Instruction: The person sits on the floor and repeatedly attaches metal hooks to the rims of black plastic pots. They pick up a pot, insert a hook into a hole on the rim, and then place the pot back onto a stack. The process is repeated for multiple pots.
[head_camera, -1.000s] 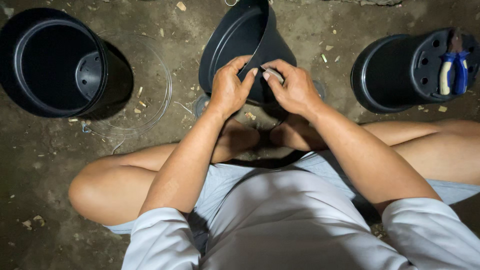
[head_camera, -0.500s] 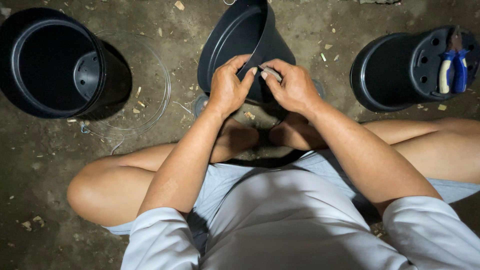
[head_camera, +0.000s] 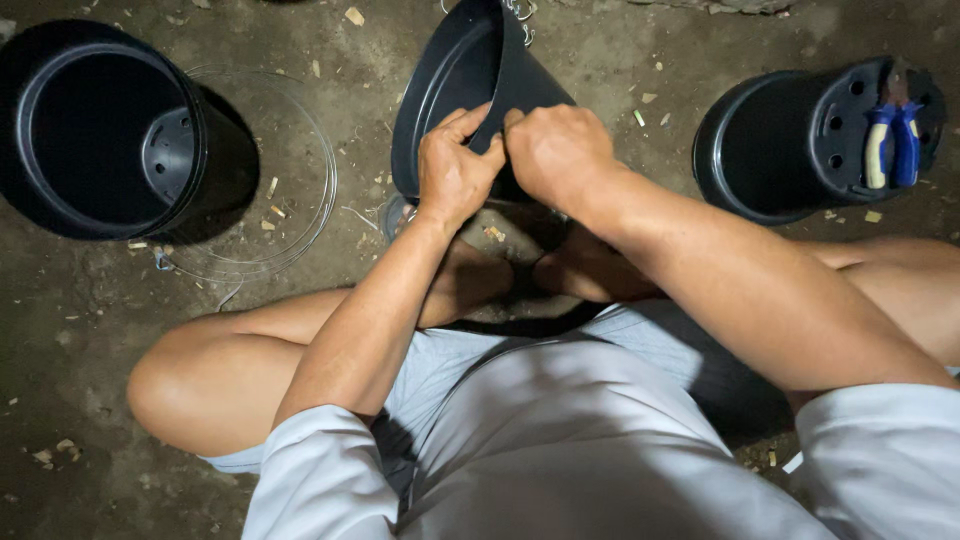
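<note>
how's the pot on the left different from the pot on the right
The left pot stands with its open mouth up, so its holed bottom shows inside; the right pot is turned over, holed base up. Nothing rests on the left pot, while blue-handled pliers lie on the right pot's base. A coil of clear wire lies beside the left pot only. Both are black plastic, on the dirt floor, untouched by either hand.

A hard light from near the head camera falls straight down, bleaching the white shirt (head_camera: 560, 440) to glare. The dirt floor (head_camera: 90, 330) dims toward its corners. Pots cast dense black shadows. Focus is sharp, with slight stretching at the edges.
</note>
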